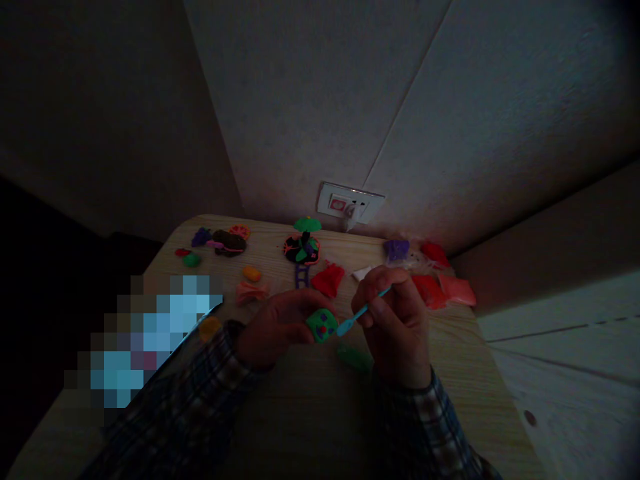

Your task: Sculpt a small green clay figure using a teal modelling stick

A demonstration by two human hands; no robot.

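Note:
My left hand (285, 323) pinches a small green clay piece (323, 325) with purple patches and a red dot on its face. In my right hand (395, 323) is a thin light-blue modelling tool (354, 320), gripped between thumb and fingers. The tool's flat, paddle-like end points down to the left, close to the right edge of the green piece; I cannot tell if they touch. Below the tool, a green lump or packet (354, 357) lies on the table. Just behind my hands is a red clay packet (328, 279).
Black-and-pink clay model (302, 249) with a green umbrella-like top stands at the table's back, a purple ladder (302, 276) before it. Brown clay piece (230, 243) lies back left. Purple (397, 250) and red-orange packets (429, 291) lie right. A blurred-out lit screen (165, 327) is at left.

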